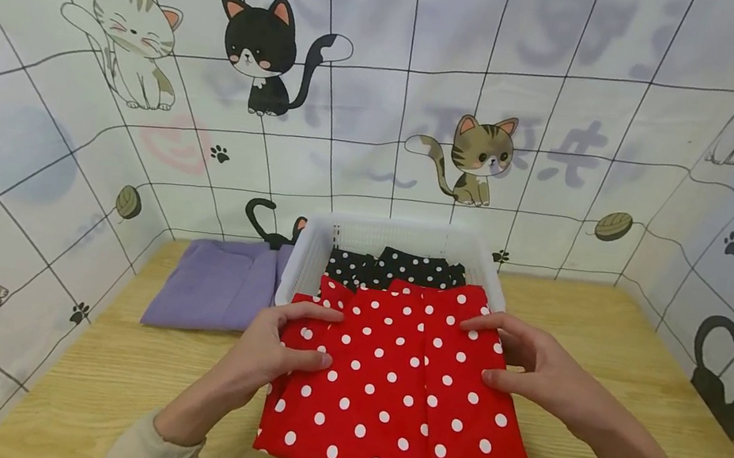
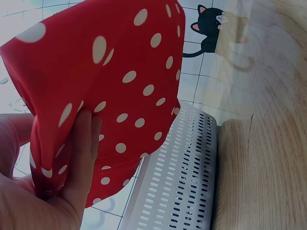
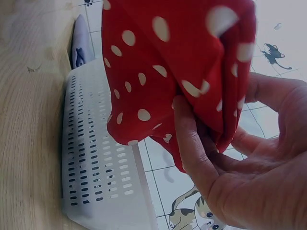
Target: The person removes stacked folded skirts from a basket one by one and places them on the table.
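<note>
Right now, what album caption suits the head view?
Fingers hold red polka-dot cloth by a white basket; purple cloth lies beside it.

1) The red cloth (image 1: 391, 393), held between the left hand (image 1: 277, 343) and the right hand (image 1: 534, 359), barred the near side of the basket (image 1: 403, 227)
2) Over the basket's far part, above the black cloth (image 1: 418, 269), a hand could pass
3) The purple cloth (image 1: 210, 284) lay just left of the basket, and the wall (image 1: 363, 164) stood near behind
4) The table (image 1: 597, 322) gave passage right of the basket, beyond the right hand
</note>
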Motion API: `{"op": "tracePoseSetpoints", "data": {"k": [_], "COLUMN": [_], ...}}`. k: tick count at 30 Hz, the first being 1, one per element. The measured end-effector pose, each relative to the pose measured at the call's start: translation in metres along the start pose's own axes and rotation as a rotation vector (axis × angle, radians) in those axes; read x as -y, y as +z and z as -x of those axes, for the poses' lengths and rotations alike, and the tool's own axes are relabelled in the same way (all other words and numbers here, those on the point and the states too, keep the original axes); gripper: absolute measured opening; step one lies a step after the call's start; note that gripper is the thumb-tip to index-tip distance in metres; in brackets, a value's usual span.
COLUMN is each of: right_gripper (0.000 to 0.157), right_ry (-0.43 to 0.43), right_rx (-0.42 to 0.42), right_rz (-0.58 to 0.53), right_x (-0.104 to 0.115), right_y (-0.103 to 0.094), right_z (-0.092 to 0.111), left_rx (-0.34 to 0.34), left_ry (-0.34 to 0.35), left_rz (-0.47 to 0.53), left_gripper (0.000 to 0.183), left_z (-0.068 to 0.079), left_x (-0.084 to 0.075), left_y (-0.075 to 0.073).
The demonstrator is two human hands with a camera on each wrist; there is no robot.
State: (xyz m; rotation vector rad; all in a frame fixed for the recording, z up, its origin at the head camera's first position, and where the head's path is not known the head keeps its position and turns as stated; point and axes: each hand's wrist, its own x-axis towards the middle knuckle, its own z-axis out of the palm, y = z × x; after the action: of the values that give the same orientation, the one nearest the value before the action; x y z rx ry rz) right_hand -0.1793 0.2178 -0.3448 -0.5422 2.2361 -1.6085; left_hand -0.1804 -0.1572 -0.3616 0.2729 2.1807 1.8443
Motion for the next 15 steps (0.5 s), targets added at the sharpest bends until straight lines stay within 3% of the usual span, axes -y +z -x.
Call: {"op": "tracePoseSetpoints", "data": {"k": [9, 15], "right_gripper": [0.044, 0.048], "right_ry": [0.001, -0.006], "right_rx": [0.007, 0.063], "right_rz": [0.019, 0.001], "right_x": [-0.0019, -0.0021], "right_y": [-0.0015, -0.002], "right_z": [-0.0027, -0.0027], "left_rx": [0.012, 0.046], "left_ry": [-0.01, -0.003], "left_rz": [-0.017, -0.039], "left_gripper": [0.047, 0.041], "left_z": [-0.0005, -0.0007], "left_x": [-0.0012, -0.0002], "left_y": [-0.0031, -0.0048]}}
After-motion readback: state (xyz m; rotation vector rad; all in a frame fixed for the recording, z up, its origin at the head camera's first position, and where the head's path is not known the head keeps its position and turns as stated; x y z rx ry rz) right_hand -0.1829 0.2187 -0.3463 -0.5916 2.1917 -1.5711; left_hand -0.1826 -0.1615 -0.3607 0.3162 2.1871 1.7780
